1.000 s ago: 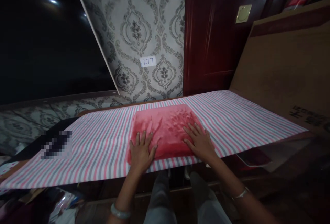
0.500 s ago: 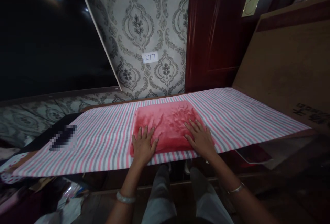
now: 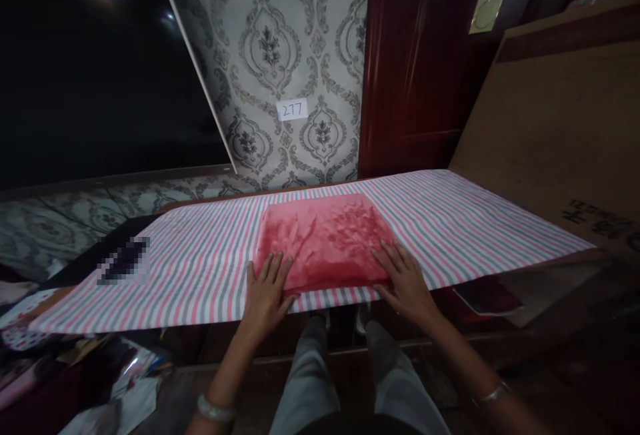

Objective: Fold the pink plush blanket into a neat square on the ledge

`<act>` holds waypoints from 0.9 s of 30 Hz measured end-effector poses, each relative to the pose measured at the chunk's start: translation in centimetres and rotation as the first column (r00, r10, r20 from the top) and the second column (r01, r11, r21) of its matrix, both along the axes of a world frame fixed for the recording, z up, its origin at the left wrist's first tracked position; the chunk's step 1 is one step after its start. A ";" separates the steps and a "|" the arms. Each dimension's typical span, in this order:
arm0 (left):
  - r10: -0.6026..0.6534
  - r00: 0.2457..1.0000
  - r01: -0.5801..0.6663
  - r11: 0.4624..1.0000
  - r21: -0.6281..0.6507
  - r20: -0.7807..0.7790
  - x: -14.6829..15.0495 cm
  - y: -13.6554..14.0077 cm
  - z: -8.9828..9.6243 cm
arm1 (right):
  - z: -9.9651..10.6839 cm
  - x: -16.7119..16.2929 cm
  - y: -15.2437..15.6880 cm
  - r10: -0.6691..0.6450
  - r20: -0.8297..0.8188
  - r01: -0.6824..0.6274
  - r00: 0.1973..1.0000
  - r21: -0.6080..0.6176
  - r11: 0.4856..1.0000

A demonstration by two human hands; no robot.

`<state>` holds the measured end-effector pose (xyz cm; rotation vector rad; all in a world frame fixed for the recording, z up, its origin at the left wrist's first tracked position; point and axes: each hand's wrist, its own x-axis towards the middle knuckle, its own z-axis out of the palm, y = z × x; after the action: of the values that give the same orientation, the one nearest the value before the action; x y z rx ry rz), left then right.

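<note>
A pinkish-red folded cloth with a soft plush look (image 3: 330, 241) lies flat in the middle of a striped cover (image 3: 200, 261). My left hand (image 3: 265, 295) rests palm down at the cloth's near left corner, fingers extended. At the near right corner, my right hand (image 3: 406, 285) lies with its fingers stretched out over the edge. Both thumbs sit by the front edge. Darker brushed marks show on the plush surface. Neither hand grips anything.
A large dark screen (image 3: 100, 75) stands at the back left. On the right leans a big cardboard box (image 3: 560, 115). A dark pixelated patch (image 3: 123, 261) lies at the cover's left end. Assorted clutter (image 3: 135, 388) fills the floor at lower left.
Both hands have slid outward and toward me, from the top of the plush cloth to its near corners. The cloth stays in about the same place.
</note>
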<state>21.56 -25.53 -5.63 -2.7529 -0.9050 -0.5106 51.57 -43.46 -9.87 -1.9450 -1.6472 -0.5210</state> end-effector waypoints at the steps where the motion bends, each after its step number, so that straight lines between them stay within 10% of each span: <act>1: -0.016 1.000 0.016 1.000 0.015 0.005 -0.6 0.2 -0.3 | -0.3 0.3 -0.4 0.021 0.004 -0.021 1.000 0.007 1.000; 10: -0.168 0.986 0.168 0.986 0.012 0.015 -3.6 2.7 -0.7 | -1.0 1.9 -0.7 0.093 -0.017 -0.093 0.995 0.027 0.995; 27: -0.104 0.969 0.088 0.993 0.081 0.223 -3.9 3.3 0.4 | 0.1 2.3 0.0 0.105 -0.002 -0.104 0.994 0.130 0.986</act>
<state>17.63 -22.22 -5.28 -2.7228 -0.7843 -0.8728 53.87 -43.43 -9.77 -1.7554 -1.6572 -0.5634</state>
